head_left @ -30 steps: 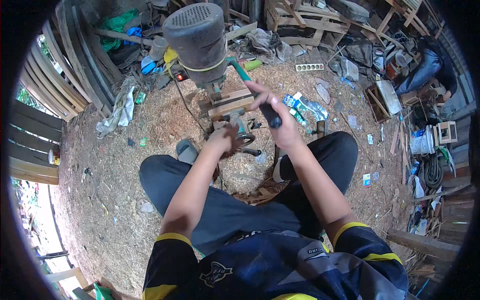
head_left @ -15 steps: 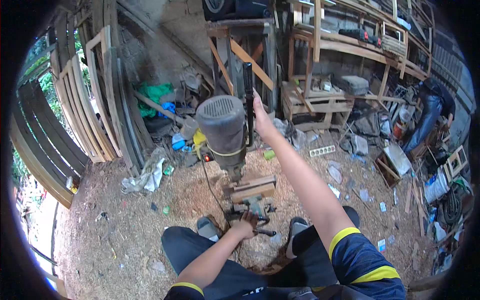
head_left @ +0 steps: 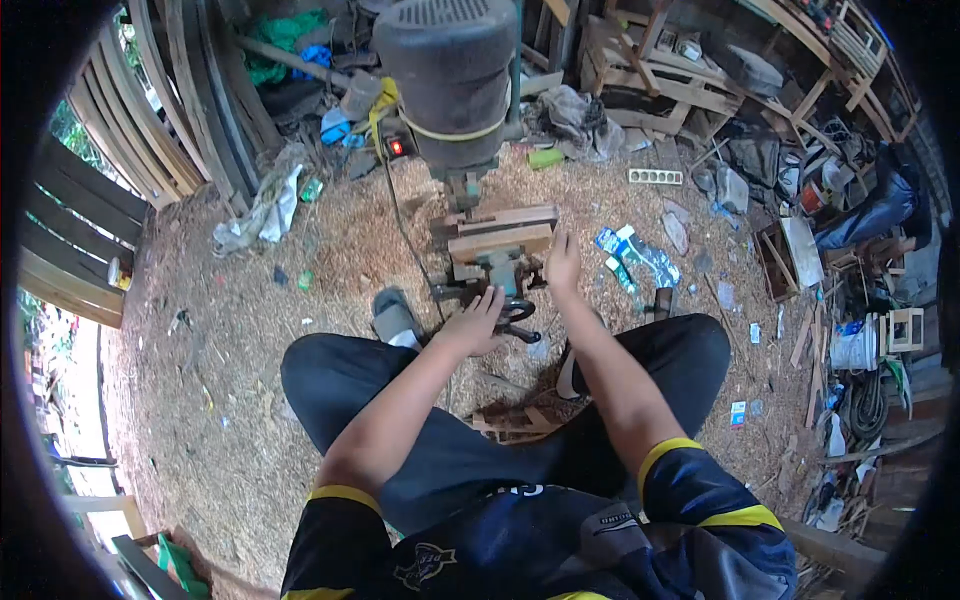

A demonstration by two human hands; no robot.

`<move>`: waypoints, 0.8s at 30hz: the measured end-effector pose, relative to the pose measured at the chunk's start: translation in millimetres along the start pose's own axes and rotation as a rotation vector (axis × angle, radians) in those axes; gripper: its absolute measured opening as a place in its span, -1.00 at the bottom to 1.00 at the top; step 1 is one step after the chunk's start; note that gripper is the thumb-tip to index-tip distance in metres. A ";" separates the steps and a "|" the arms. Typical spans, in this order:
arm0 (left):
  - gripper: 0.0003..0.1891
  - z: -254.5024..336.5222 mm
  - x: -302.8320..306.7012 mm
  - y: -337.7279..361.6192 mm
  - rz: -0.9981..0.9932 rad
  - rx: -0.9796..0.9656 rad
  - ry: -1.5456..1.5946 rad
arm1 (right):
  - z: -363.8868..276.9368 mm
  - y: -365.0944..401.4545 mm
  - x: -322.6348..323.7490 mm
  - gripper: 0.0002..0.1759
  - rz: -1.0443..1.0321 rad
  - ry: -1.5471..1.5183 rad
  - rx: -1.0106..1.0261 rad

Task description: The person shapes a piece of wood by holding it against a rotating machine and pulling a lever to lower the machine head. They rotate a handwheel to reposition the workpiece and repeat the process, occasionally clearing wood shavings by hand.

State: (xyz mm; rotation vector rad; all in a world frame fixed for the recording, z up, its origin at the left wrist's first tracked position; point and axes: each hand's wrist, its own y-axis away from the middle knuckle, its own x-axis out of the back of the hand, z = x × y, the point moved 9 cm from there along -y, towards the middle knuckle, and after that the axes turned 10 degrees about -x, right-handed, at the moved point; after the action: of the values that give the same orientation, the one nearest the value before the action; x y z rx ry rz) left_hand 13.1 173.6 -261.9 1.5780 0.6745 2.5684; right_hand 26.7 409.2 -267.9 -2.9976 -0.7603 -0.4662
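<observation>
In front of me stands a bench drilling machine with a big grey motor above a small vise. A light wooden block lies across the vise, with a second wood strip behind it. My left hand lies with fingers stretched at the left side of the black handwheel. At the right end of the block is my right hand, its fingers extended upward beside the wood and its palm side partly hidden.
A cord runs down left of the machine, near a red-lit switch. Sawdust covers the floor. A power strip and a blue-white packet lie to the right. Wooden slats lean at left.
My right hand has left the machine's upright lever and come down beside the wooden block. My left hand stays by the handwheel. The view has tilted downward.
</observation>
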 end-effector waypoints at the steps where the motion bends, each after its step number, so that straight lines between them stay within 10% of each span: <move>1: 0.09 -0.8 -1.3 1.9 0.018 0.007 0.041 | 75.6 1.9 -5.6 -0.64 0.032 0.076 0.034; 8: 0.07 2.1 3.1 8.7 0.050 0.040 0.119 | 211.8 110.7 -19.8 -0.05 -0.426 1.012 -0.033; 13: 0.05 0.6 -1.7 2.7 0.102 0.028 0.078 | 240.1 121.9 -51.2 0.58 -0.636 1.018 -0.222; 24: -0.08 -2.9 4.7 -0.7 0.130 -0.025 0.140 | 263.0 108.1 -67.0 0.72 -0.522 0.926 -0.099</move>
State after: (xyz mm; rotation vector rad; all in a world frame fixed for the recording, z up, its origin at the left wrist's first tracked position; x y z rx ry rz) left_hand 8.2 174.5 -259.4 1.4928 0.5657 2.7903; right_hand 95.4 305.4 -532.1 -2.1542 -1.3478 -1.7390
